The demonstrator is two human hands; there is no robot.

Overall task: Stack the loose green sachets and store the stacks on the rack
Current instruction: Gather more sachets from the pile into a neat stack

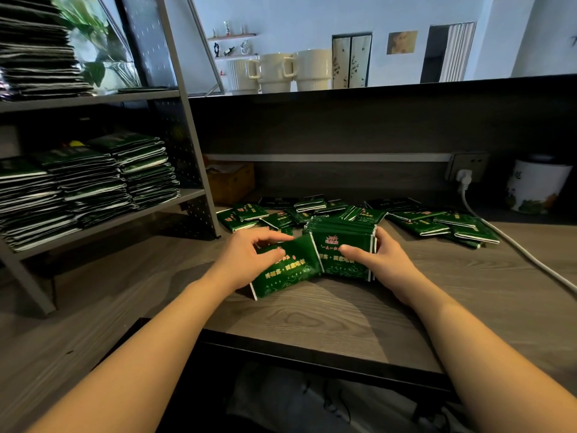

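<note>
Two bare hands are seen at work on a wood-grain desk [312, 323]. A single green sachet [285, 270] is gripped by the left hand [246, 257], thumb on its printed face, fingers curled over the top edge; it is held tilted, its lower corner close to the desk. Just beside it, touching at the edge, a stack of sachets [345, 250] is clasped upright by the right hand [379, 260], thumb pressed on the front, fingers wrapped round the far side. The no. of sachets in that stack cannot be told, as only edges show. Both forearms are stretched fwd from the bottom corners, wrists low over the desk.

Behind the hands, approx. two dozen loose sachets [437, 225] are scattered flat across the desk, some overlapping; an exact count is not possible.

At left, a grey metal rack [184, 98] is shown w/ two shelves in view. Three stacks [90, 182] are stored side by side on the lower shelf; one taller dark pile [37, 51] is kept on the upper shelf.

Three cream mugs [278, 73] are lined up on the ledge above. One white cable [515, 248] is run across the desk at right, plugged into a wall socket [466, 170], near one printed white canister [535, 185].
</note>
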